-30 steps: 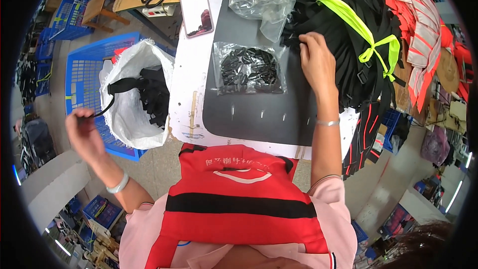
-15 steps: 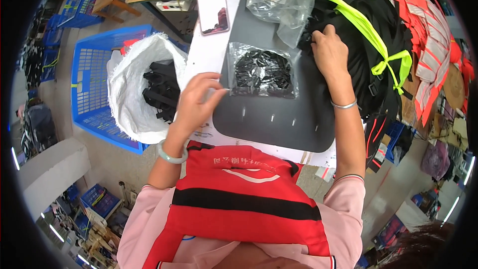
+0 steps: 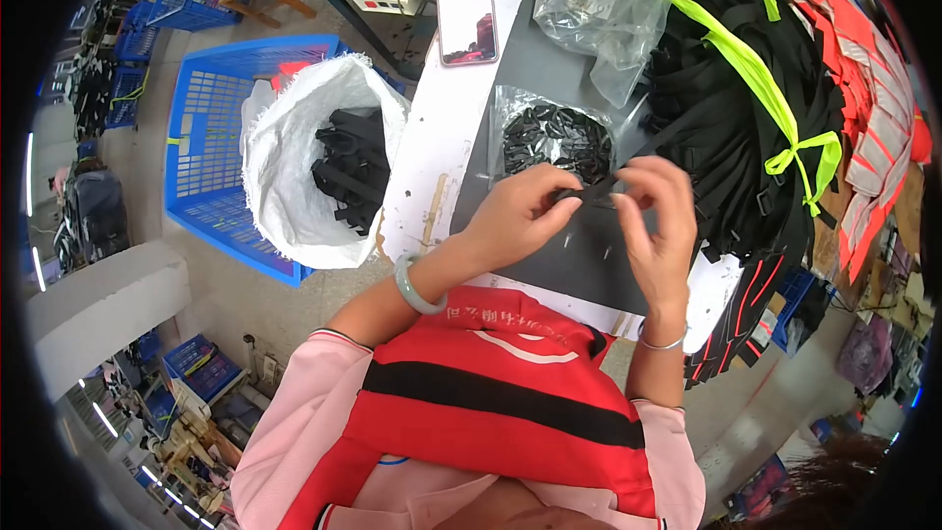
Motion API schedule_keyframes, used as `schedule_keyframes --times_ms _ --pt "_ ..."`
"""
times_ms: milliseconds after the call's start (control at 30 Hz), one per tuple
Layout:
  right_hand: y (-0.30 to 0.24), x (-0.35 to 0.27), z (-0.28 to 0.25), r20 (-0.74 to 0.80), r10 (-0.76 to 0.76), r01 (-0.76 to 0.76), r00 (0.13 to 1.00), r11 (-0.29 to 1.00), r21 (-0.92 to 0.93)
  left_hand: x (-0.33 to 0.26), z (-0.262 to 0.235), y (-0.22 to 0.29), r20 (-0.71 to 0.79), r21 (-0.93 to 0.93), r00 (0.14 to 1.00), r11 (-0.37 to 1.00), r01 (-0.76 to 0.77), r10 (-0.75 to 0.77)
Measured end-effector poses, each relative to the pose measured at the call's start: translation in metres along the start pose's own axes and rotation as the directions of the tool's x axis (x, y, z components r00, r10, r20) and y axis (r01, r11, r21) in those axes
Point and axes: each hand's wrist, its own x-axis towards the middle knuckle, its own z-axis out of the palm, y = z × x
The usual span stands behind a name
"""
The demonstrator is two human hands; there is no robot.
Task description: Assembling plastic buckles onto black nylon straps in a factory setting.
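Head view is showing the left hand (image 3: 515, 219) pinching a black strap (image 3: 597, 196) between thumb and fingers, above the dark mat (image 3: 526, 65) and near the clear bag of black pieces (image 3: 557, 140). The right hand (image 3: 664, 221) is curving its fingers at the strap's other side; whether they are gripping, I cannot tell. Both hands are apparently working the strap, the next move probably calling for a steady left pinch
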Motion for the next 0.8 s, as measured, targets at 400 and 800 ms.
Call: schedule_keyframes --times_ms 400,800 --pt "0.025 -0.006 0.011 0.066 0.152 -0.073 0.986 0.045 0.996 -0.095 -0.050 -0.038 0.096 -0.731 0.863 0.553 0.400 -0.496" --pt "0.070 -0.061 -0.024 -0.101 0.632 -0.403 0.769 0.601 0.690 -0.033 -0.077 -0.041 -0.322 -0.933 0.778 0.319 -0.165 -0.539"
